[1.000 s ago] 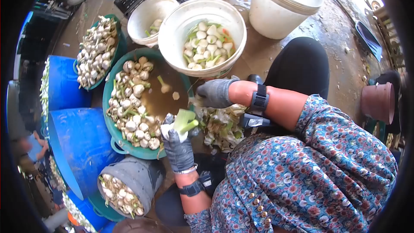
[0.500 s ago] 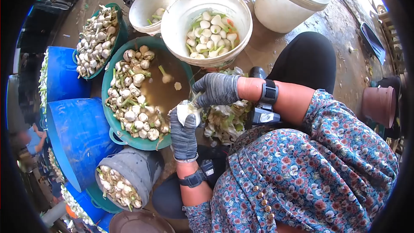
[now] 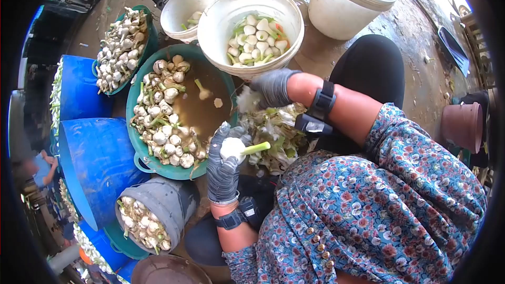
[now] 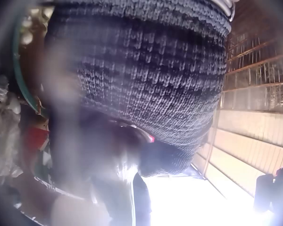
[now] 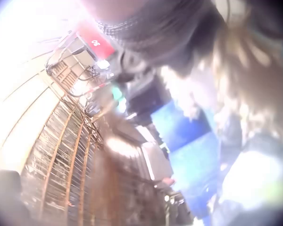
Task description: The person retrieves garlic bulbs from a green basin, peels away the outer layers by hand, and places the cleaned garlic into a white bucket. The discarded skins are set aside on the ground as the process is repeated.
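Note:
In the head view a peeled white garlic bulb with a green stem lies in the gloved left hand, fingers and thumb curled round it. The gloved right hand is to its upper right, blurred, with pale skin at its fingertips. Below that hand is a heap of peelings. A green tub with unpeeled bulbs and brown water stands left of the hands. A white bucket above holds peeled bulbs in liquid. Dark glove fabric fills much of the left wrist view.
A smaller white bucket and a large one stand at the back. Blue barrels, a tilted grey bucket with bulbs and another green tub are on the left. A pinkish pot stands at the right.
The right hand has moved from the bulb up and to the right, taking pale skin with it. The bulb has turned in the left hand, its stem now pointing right.

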`<state>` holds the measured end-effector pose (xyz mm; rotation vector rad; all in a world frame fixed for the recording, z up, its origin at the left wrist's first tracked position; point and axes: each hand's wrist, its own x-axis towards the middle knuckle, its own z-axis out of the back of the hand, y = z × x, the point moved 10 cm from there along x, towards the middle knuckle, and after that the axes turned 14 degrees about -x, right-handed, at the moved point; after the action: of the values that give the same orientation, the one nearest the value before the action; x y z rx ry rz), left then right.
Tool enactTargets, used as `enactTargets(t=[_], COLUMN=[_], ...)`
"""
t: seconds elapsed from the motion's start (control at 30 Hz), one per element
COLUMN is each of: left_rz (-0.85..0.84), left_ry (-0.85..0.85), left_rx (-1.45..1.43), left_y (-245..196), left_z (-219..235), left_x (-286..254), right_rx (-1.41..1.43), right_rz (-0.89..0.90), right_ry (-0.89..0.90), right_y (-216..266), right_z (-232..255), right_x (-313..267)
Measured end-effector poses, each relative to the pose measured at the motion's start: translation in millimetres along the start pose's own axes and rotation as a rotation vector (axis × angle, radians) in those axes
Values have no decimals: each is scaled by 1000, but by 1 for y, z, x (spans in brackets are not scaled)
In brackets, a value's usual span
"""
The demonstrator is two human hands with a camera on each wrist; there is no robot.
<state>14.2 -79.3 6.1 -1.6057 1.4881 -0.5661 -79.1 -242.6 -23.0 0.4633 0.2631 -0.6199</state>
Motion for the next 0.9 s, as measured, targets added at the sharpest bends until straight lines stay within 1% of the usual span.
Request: enactTargets(t=[0.03,0.07,0.1,0.13,0.17,0.23,0.27,0.3,0.37,0.4,0.43,0.47,0.5,0.53,0.57,0.63,0.67,0.7,0.77,0.8,0.83,0.9], left_rz=[-13,-120,-227,-282,-288,-291,-339,-345,-303,-419,-424,-408,-390,-415,-423,-386,-448,-447,-547,-627,-628,-508], left_ry=[-3,-29,-59,9,4,-36,-81,-83,-178,-188,-193,-330,-466,-401,-405,-445,-486,-489,-501,-528,-534,-614], left_rx=[1,54,107,93,94,169,404,403,57,68,69,192,312,27,25,453,570,568,1009,1009,1010,926], left_y=[0,-10,-20,-25,-26,-28,-36,-37,-30,-41,-41,-43,-46,-43,-42,-51,-53,-52,-64,-69,-71,-69], left_z=[1,4,8,4,6,8,4,4,20,23,32,53,68,72,73,49,48,47,27,25,27,45], left_x=[1,1,-1,-4,-6,-5,-10,-8,-3,-4,-5,-9,-14,-14,-18,-23,-25,-25,-28,-31,-31,-30], right_rx=[-106,-64,119,285,454,994,1149,905,815,812,769,721,713,499,286,301,234,168,174,181,180,168], right_rz=[-57,-46,-89,-30,24,2,111,194,321,327,366,401,407,334,260,233,214,194,170,145,151,162], right_ry=[158,106,228,256,285,586,567,592,429,434,244,54,57,-114,-283,-289,-305,-319,-309,-305,-303,-256], right_y=[4,6,19,26,32,64,87,93,102,104,102,99,103,97,93,92,93,93,94,93,95,98], right_z=[-15,-26,-16,-28,-40,-48,-30,-36,-39,-52,-45,-36,-32,-16,3,9,11,11,7,6,5,1], right_x=[-12,-9,-23,-13,-5,-32,-47,-46,-40,-37,-29,-26,-30,-33,-38,-40,-41,-42,-42,-41,-41,-41])
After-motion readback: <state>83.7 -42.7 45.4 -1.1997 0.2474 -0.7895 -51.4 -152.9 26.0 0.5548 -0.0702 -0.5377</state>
